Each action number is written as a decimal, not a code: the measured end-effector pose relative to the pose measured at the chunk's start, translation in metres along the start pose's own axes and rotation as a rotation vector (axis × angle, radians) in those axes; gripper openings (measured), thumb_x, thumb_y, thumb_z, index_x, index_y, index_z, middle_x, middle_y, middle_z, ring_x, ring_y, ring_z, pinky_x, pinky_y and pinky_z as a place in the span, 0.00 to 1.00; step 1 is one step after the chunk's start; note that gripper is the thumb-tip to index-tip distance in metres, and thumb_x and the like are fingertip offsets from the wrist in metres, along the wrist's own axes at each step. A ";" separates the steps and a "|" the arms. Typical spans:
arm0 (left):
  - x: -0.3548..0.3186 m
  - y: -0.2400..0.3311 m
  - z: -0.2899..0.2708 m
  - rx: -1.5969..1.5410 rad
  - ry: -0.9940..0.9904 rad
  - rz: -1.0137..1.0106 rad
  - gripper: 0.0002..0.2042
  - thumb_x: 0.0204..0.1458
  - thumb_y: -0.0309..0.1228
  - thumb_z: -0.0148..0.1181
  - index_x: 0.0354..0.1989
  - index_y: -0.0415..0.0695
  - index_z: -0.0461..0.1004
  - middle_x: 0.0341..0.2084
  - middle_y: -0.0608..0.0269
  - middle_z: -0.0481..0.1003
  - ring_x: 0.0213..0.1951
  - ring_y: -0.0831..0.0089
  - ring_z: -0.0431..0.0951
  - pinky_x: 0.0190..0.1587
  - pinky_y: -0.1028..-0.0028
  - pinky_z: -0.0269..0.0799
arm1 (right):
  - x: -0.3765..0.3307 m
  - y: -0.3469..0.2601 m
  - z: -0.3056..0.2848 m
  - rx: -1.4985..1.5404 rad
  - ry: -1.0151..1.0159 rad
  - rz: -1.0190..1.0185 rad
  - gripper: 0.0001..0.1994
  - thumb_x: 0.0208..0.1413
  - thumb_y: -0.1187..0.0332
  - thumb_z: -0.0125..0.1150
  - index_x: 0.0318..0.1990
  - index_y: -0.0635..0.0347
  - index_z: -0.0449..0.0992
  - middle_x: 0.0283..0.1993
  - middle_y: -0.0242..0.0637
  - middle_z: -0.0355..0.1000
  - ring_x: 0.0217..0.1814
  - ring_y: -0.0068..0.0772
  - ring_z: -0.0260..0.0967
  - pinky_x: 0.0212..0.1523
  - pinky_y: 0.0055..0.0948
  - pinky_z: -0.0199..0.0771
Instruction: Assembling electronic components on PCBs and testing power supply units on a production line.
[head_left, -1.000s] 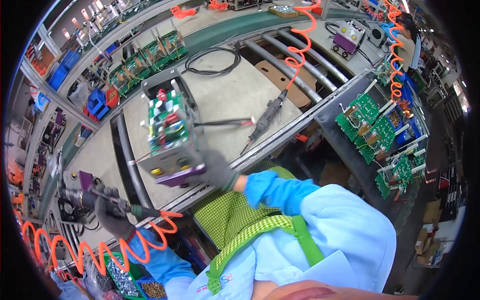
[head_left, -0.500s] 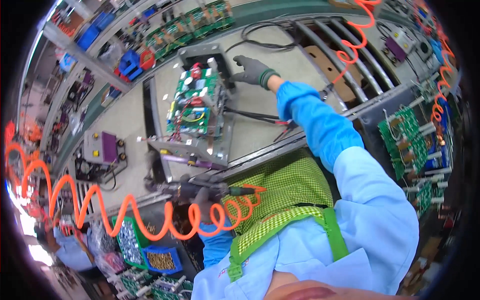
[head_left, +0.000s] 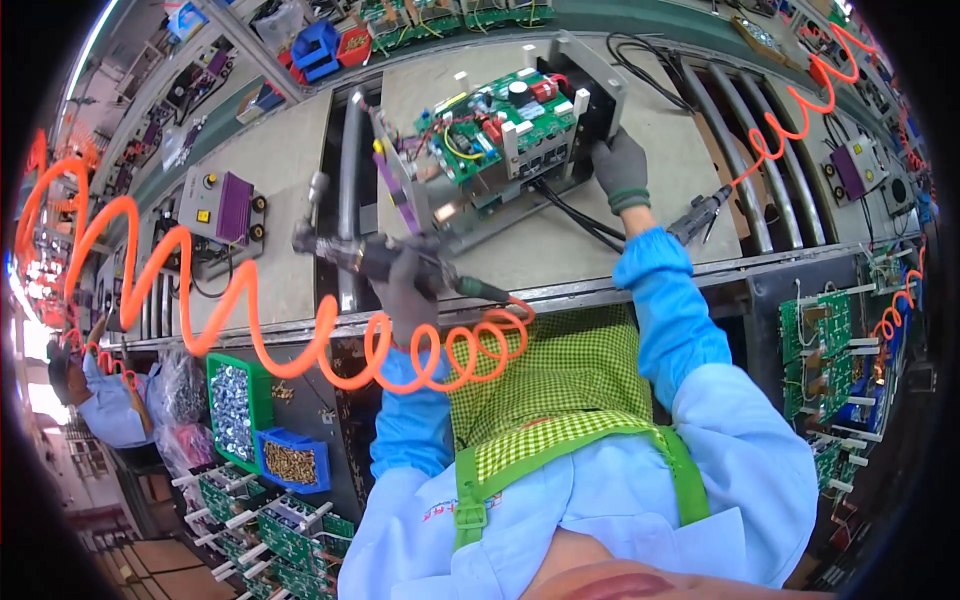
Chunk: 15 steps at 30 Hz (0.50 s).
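My gloved left hand (head_left: 405, 290) is shut on a dark pneumatic screwdriver (head_left: 375, 255), held level over the bench's front edge; an orange coiled air hose (head_left: 250, 330) trails from it to the left. My gloved right hand (head_left: 620, 168) rests on the right side of a grey metal chassis (head_left: 590, 80) that stands on the bench. Inside the chassis sits a green circuit board (head_left: 495, 125) with red and black parts and coloured wires. Black cables (head_left: 570, 215) run out of the chassis toward me.
A second screwdriver (head_left: 700, 212) on an orange coil lies at the right of the bench. A grey box with a purple face (head_left: 220, 205) sits at the left. Bins of screws (head_left: 240, 410) and racks of green boards (head_left: 825, 330) hang below. Another person (head_left: 100, 400) works at far left.
The view has swung so the chassis now lies at centre top. My left hand has lifted the screwdriver closer to the chassis. My right hand has shifted onto the chassis's right side.
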<state>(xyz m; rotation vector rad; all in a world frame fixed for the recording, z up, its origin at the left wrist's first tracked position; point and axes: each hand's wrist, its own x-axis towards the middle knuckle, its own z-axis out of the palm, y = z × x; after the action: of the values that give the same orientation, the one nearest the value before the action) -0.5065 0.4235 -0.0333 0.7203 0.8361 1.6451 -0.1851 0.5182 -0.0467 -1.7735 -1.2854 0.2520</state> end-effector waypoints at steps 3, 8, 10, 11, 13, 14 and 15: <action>0.045 -0.002 0.012 -0.063 -0.118 -0.154 0.14 0.50 0.28 0.58 0.43 0.39 0.66 0.29 0.55 0.76 0.35 0.62 0.80 0.44 0.65 0.77 | -0.007 0.014 -0.017 -0.263 0.096 0.035 0.15 0.49 0.58 0.53 0.30 0.63 0.74 0.32 0.55 0.74 0.35 0.60 0.71 0.40 0.52 0.71; 0.047 -0.005 0.017 -0.276 -0.119 -0.210 0.22 0.49 0.24 0.60 0.53 0.41 0.62 0.43 0.51 0.73 0.47 0.55 0.77 0.53 0.52 0.74 | -0.017 0.004 -0.047 -0.209 -0.029 0.045 0.23 0.50 0.54 0.56 0.46 0.65 0.72 0.40 0.58 0.73 0.45 0.59 0.71 0.48 0.49 0.70; 0.023 0.003 0.012 -0.240 -0.073 -0.050 0.27 0.50 0.21 0.59 0.58 0.42 0.58 0.50 0.52 0.68 0.47 0.55 0.76 0.53 0.53 0.75 | -0.044 -0.015 -0.063 -0.160 0.137 -0.031 0.36 0.51 0.53 0.62 0.63 0.66 0.59 0.55 0.53 0.68 0.56 0.53 0.67 0.54 0.45 0.68; 0.013 0.011 0.007 -0.151 -0.029 -0.097 0.28 0.50 0.21 0.59 0.60 0.43 0.57 0.51 0.54 0.67 0.46 0.58 0.76 0.52 0.55 0.76 | -0.062 -0.027 -0.071 -0.042 0.203 -0.199 0.32 0.53 0.59 0.62 0.62 0.65 0.60 0.56 0.52 0.67 0.56 0.52 0.66 0.54 0.43 0.67; -0.012 0.021 0.001 0.003 -0.036 -0.121 0.30 0.51 0.22 0.59 0.62 0.45 0.55 0.51 0.58 0.66 0.41 0.66 0.77 0.48 0.63 0.79 | -0.108 -0.055 -0.074 0.141 0.053 -0.380 0.26 0.54 0.64 0.62 0.59 0.62 0.64 0.54 0.48 0.68 0.54 0.48 0.67 0.53 0.37 0.68; -0.027 0.023 -0.001 0.049 -0.038 -0.081 0.30 0.52 0.23 0.58 0.63 0.47 0.54 0.51 0.58 0.66 0.44 0.66 0.75 0.50 0.62 0.78 | -0.130 -0.072 -0.068 0.194 -0.152 -0.401 0.26 0.52 0.64 0.64 0.58 0.60 0.66 0.54 0.47 0.68 0.54 0.45 0.68 0.52 0.36 0.69; -0.039 0.025 -0.002 0.028 -0.044 -0.113 0.29 0.52 0.24 0.58 0.63 0.47 0.55 0.51 0.58 0.66 0.45 0.65 0.74 0.51 0.62 0.77 | -0.153 -0.088 -0.060 0.215 -0.384 -0.366 0.26 0.51 0.64 0.65 0.58 0.60 0.66 0.54 0.46 0.68 0.54 0.44 0.68 0.53 0.35 0.69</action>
<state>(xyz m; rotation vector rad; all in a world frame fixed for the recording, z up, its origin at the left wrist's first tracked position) -0.5132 0.3815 -0.0151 0.7140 0.8546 1.5145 -0.2723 0.3620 0.0046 -1.3171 -1.7551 0.5177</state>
